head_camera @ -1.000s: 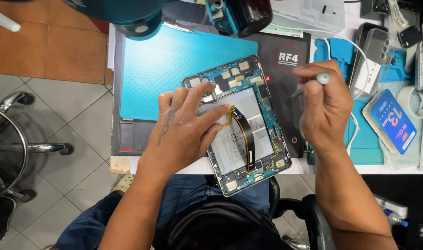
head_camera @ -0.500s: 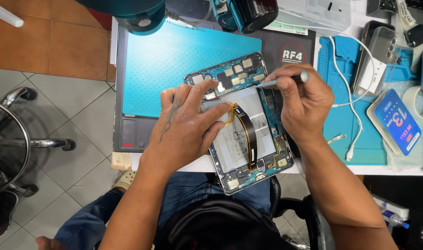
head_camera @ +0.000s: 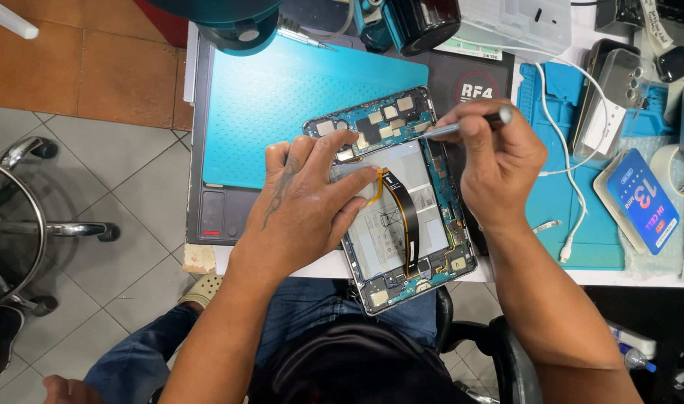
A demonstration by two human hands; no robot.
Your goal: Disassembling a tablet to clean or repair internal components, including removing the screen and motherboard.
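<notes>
An opened tablet (head_camera: 424, 217) lies tilted on the table edge, its circuit boards, silver battery and a black and orange flex cable exposed. My left hand (head_camera: 304, 202) presses flat on the tablet's left side, fingers on the battery by the cable. My right hand (head_camera: 495, 161) is shut on a thin metal tool (head_camera: 462, 126), whose tip points left onto the upper circuit board.
A teal work mat (head_camera: 282, 97) and a dark mat lie under the tablet. A blue silicone mat (head_camera: 559, 202) at right holds a white cable, phones and a blue package (head_camera: 645, 198). A tape roll sits at far right. A stool (head_camera: 13, 224) stands on the floor at left.
My right hand has moved left with the tool, from beside the tablet to over its upper board. The left hand has stayed pressed on the tablet.
</notes>
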